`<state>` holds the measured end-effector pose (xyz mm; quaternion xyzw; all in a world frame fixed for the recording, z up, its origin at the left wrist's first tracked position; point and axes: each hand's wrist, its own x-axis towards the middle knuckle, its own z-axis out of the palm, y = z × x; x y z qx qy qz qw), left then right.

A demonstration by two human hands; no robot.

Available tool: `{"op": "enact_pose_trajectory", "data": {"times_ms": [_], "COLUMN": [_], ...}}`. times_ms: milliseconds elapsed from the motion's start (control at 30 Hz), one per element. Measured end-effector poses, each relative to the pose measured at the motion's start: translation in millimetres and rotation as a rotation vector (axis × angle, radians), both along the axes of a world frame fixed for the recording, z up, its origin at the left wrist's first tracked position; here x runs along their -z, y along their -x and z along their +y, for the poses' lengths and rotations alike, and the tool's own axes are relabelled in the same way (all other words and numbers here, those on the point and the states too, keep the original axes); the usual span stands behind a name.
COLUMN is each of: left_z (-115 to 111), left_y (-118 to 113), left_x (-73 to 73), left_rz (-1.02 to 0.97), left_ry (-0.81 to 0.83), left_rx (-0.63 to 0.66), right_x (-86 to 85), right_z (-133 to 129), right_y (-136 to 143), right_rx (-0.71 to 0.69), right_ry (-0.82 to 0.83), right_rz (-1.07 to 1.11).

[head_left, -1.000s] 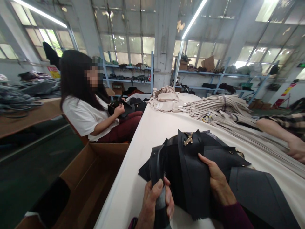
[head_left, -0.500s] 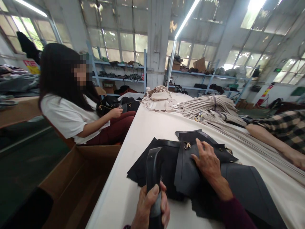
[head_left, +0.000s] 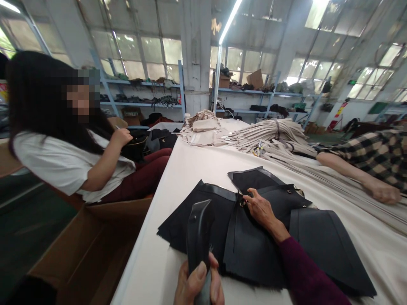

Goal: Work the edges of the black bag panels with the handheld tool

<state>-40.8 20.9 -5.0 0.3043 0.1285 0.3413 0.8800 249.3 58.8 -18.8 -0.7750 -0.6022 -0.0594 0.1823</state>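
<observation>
My left hand [head_left: 190,281] is closed around a black curved hand tool [head_left: 199,231], held upright over the table's near side. The tool's exact kind is not clear. My right hand [head_left: 262,212], in a purple sleeve, pinches the upper edge of a black leather panel [head_left: 251,250] beside a small gold-coloured metal fitting [head_left: 242,200]. Its fingertips are partly hidden there. Beneath and around that panel lie other black pieces: a stack to the left [head_left: 178,216], one behind [head_left: 254,178], and a stack to the right [head_left: 324,245]. Frayed threads show along some lower edges.
Beige strips [head_left: 273,131] and a heap of beige pieces [head_left: 203,125] lie on the white table [head_left: 190,165]. A cardboard box [head_left: 79,245] stands left of the table. One co-worker [head_left: 54,161] sits at left; another's checked sleeve [head_left: 378,152] reaches in from the right.
My right hand has gone from resting spread on the black panel to pinching its upper edge by the metal fitting. The view has shifted rightward. The seated co-worker's hand has risen.
</observation>
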Motion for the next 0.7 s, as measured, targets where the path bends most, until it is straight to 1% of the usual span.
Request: {"op": "enact_pose_trajectory", "data": {"times_ms": [67, 167, 300, 400, 467, 600, 700], "left_z": [0.9, 1.6, 1.1, 0.8, 0.6, 0.1, 0.0], "left_y": [-0.3, -0.5, 0.3, 1.0, 1.4, 1.9, 1.3], "left_x": [-0.4, -0.2, 1.8, 0.9, -1.0, -4.3, -3.4], "left_rz": [-0.016, -0.038, -0.042, -0.030, -0.011, 0.005, 0.005], "left_ry": [-0.015, -0.029, -0.009, -0.020, -0.022, -0.021, -0.032], "left_rx": [0.001, 0.012, 0.014, 0.027, 0.034, 0.024, 0.021], "right_x": [1.0, 3.4, 8.8, 12.0, 12.6, 12.7, 13.0], "right_z": [1.4, 4.8, 7.6, 6.5, 4.8, 2.3, 3.0], "right_y": [-0.2, -2.7, -10.2, -14.5, -15.1, -12.6, -12.9], "right_rx": [0.000, 0.042, 0.115, 0.138, 0.141, 0.132, 0.153], "right_ry": [-0.042, -0.116, -0.213, -0.241, -0.262, -0.302, -0.314], "right_rz": [0.080, 0.227, 0.536, 0.770, 0.887, 1.025, 1.030]}}
